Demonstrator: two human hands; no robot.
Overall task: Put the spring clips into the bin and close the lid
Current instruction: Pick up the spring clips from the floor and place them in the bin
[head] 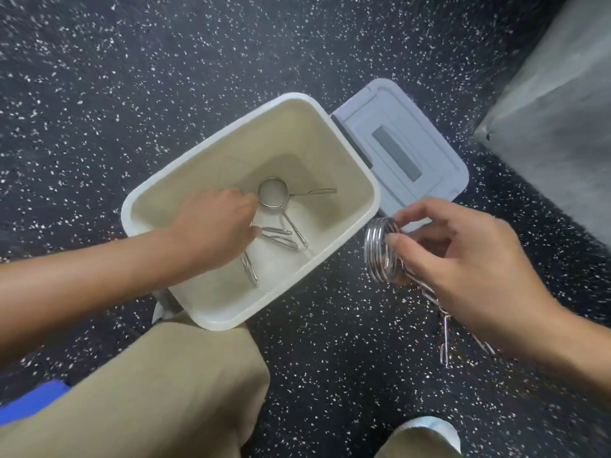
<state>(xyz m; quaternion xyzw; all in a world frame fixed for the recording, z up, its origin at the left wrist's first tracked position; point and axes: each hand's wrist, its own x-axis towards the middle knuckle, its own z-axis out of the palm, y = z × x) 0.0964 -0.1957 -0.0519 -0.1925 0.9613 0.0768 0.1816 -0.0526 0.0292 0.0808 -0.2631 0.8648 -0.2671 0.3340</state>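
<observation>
A few metal spring clips (281, 219) lie on the bottom of the open bin (350, 180), their round coils and long wire handles crossing one another. The bin is a cream, rectangular tub standing on the floor (132, 77), near the middle of the view. Its grey lid (429, 140) hangs swung back from the rim at about two o'clock, inner side up, so the bin stands fully open.

The left hand (218, 226) reaches down inside the bin from eight o'clock, fingers curled among the clips; whether it grips one or merely touches them cannot be told, since the knuckles hide the fingertips. The right hand (463, 259) hovers outside the bin at about four o'clock from it, just beside the rim, holding a bundle of clips (382, 249): thumb and fingers pinch the stacked coils, and the handles trail down below the palm towards five o'clock.

The floor is dark rubber flecked with white. At six o'clock the person's knees in tan trousers (165, 391) press against the near corner of the bin. A grey block or wall base (555, 127) fills the two o'clock corner of the view.
</observation>
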